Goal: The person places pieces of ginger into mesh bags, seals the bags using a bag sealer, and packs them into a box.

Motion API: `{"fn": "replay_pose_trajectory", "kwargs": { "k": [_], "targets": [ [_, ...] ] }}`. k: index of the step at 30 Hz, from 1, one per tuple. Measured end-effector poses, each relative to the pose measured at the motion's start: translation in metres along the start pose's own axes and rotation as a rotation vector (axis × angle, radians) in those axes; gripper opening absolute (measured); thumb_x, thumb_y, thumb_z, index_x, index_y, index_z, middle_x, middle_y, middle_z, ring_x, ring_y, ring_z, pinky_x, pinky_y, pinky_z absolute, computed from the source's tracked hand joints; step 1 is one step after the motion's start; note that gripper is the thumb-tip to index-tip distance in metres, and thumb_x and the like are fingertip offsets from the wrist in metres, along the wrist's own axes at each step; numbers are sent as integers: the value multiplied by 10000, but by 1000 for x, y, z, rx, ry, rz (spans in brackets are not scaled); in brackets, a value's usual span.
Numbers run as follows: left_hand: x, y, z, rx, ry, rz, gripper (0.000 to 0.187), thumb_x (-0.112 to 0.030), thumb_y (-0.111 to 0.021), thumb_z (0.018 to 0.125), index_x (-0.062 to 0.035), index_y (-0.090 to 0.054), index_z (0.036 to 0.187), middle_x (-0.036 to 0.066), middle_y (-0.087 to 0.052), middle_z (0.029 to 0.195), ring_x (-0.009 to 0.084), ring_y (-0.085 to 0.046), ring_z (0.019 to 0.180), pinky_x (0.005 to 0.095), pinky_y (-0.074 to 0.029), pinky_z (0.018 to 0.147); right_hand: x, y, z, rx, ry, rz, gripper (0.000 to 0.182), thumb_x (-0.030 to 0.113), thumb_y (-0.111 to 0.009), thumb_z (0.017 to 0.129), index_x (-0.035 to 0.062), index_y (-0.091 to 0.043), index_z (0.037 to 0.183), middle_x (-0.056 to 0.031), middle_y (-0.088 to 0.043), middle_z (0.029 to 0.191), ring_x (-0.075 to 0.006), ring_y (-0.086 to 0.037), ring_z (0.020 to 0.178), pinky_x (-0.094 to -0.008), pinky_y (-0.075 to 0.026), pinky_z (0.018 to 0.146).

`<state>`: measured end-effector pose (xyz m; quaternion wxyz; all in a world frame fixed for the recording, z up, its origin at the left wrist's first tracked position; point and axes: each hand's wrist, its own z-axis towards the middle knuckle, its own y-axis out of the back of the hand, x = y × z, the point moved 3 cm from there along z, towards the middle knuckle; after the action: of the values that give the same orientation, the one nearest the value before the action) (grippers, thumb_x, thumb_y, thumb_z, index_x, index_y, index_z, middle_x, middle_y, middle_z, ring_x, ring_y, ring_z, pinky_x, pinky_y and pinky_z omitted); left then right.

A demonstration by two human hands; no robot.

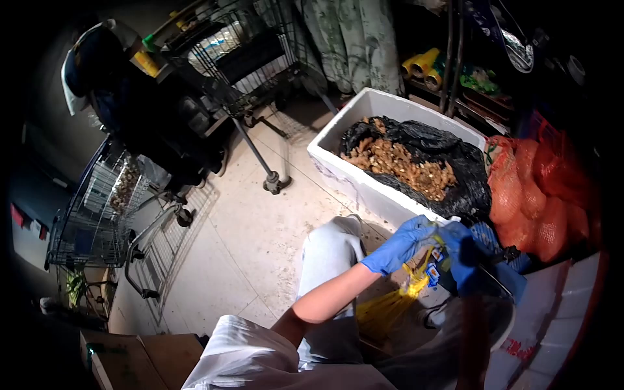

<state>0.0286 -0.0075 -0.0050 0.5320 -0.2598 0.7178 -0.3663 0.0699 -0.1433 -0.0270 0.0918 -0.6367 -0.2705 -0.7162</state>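
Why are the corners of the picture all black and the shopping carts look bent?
In the head view, the wide lens leaves dark corners and curves the carts; light falls brightest on the white box and floor, while the gloved right hand looks a bit blurred.

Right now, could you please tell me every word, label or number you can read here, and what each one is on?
None can be read outright.
Red marks on the white box at lower right: too blurred.
Blue and white tag on the yellow mesh bag by the gloved hands: too small.
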Motion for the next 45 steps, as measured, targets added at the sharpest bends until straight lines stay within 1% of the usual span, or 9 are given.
{"fn": "replay_pose_trajectory", "kwargs": {
  "k": [16, 22, 26, 28, 33, 37, 38, 41, 45],
  "targets": [
    [-38, 0, -14, -322, -365, 233, 226, -302, -411, 850, -102, -435, 749, -37, -403, 600, 36, -315, 467, 174, -275, 417, -36, 15, -2, -179, 68, -25, 411, 162, -532, 699, -9, -426, 1057, -159, -463, 1019, -288, -439, 947, -337, -351, 829],
    [-10, 29, 1, -432, -323, 1286, 316, -152, -588, 674, 37, -404, 848, 245, -499, 798, 399, -481, 795, 391, -380, 669, -19, 20, -14, -247, 325, -580, 475, 172, -614, 639, -20, -431, 1033, -180, -461, 1005, -309, -433, 944, -356, -346, 830],
    [-12, 55, 16, -449, -474, 1365, 195, -98, -506, 686, 26, -488, 836, 189, -533, 744, 318, -530, 697, 369, -414, 610, -17, 28, -23, -268, 359, -691, 521, 178, -668, 599, -27, -434, 1016, -194, -461, 995, -323, -429, 942, -369, -342, 831],
    [-14, 55, 22, -387, -409, 1112, 133, -77, -492, 693, 16, -511, 787, 156, -534, 698, 261, -520, 638, 339, -405, 561, -34, 24, -14, -145, -46, -53, 428, 185, -628, 645, -20, -459, 980, -183, -458, 997, -295, -428, 943, -360, -342, 827],
    [-21, 35, 12, -187, -273, 338, 116, -63, -471, 731, -22, -549, 656, 36, -517, 580, 95, -470, 533, 243, -383, 464, -84, 6, 8, 207, -87, 108, 264, 166, -460, 792, 2, -464, 999, -98, -536, 817, -162, -534, 633, -273, -467, 531],
    [-24, 19, 2, -177, -153, 371, 55, -63, -491, 732, -32, -532, 712, 20, -528, 648, 88, -471, 569, 225, -388, 492, -102, 8, 7, 307, -170, -714, 296, 181, -478, 791, -9, -464, 1018, -110, -534, 892, -164, -542, 724, -285, -471, 612],
    [-28, 15, -1, -179, -210, 348, 47, -66, -508, 718, -26, -522, 738, 33, -527, 666, 102, -473, 579, 239, -389, 501, -28, -5, -4, 129, -70, -327, 307, 204, -487, 777, -13, -491, 994, -156, -527, 895, -239, -525, 771, -324, -428, 685],
    [-16, 40, 25, -122, -405, 1001, 120, -81, -536, 683, -16, -493, 774, 57, -518, 688, 135, -475, 599, 269, -391, 526, 47, -9, -30, -195, 419, -714, 299, 222, -485, 780, -3, -518, 974, -180, -523, 924, -306, -512, 851, -360, -386, 792],
    [-10, 54, 15, -316, -644, 1025, 150, -97, -545, 661, -8, -482, 765, 72, -507, 672, 164, -471, 595, 290, -394, 544, 37, -20, -40, -368, 949, -1540, 303, 201, -485, 787, -20, -508, 993, -163, -521, 954, -315, -499, 897, -361, -424, 772]
  ]
}}
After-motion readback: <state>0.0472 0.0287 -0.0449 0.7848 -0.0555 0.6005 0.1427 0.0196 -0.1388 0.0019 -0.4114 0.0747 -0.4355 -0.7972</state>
